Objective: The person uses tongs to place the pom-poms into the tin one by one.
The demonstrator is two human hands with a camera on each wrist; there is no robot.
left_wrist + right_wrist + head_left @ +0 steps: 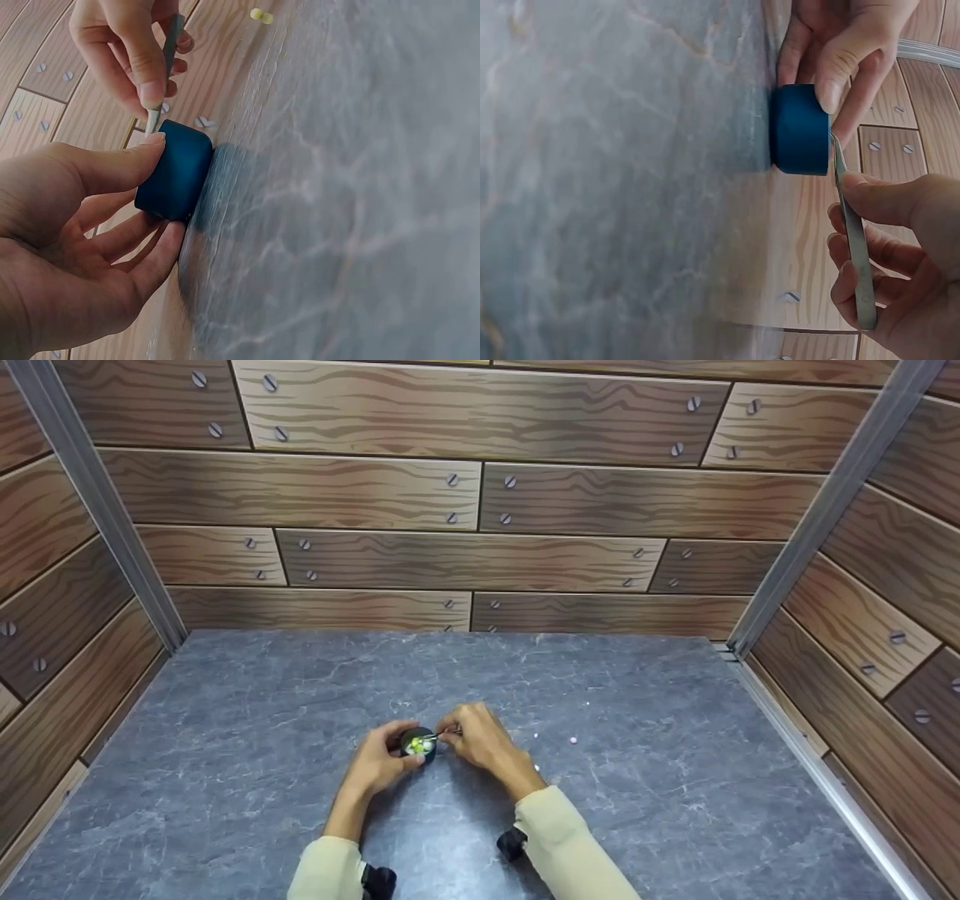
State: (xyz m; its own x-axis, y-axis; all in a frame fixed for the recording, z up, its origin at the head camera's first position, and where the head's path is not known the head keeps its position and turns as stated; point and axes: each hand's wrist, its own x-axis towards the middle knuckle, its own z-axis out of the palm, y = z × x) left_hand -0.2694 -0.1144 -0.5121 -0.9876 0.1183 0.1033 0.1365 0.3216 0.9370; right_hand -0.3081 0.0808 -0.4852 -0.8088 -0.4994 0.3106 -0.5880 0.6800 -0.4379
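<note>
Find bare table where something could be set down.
Bare table shows between the left hand and left wall, and in a strip along the back wall. It is crowded at the blue cup, which the left hand holds and tweezers in the right hand reach. Small balls lie right of that hand.

No text, label, brand, number or sign can be read in any view.

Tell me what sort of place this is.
Probably a purpose-built work booth, though its exact use is unclear: plank-patterned panels enclose a grey marbled work surface on three sides, and metal rails run up the corners.
</note>
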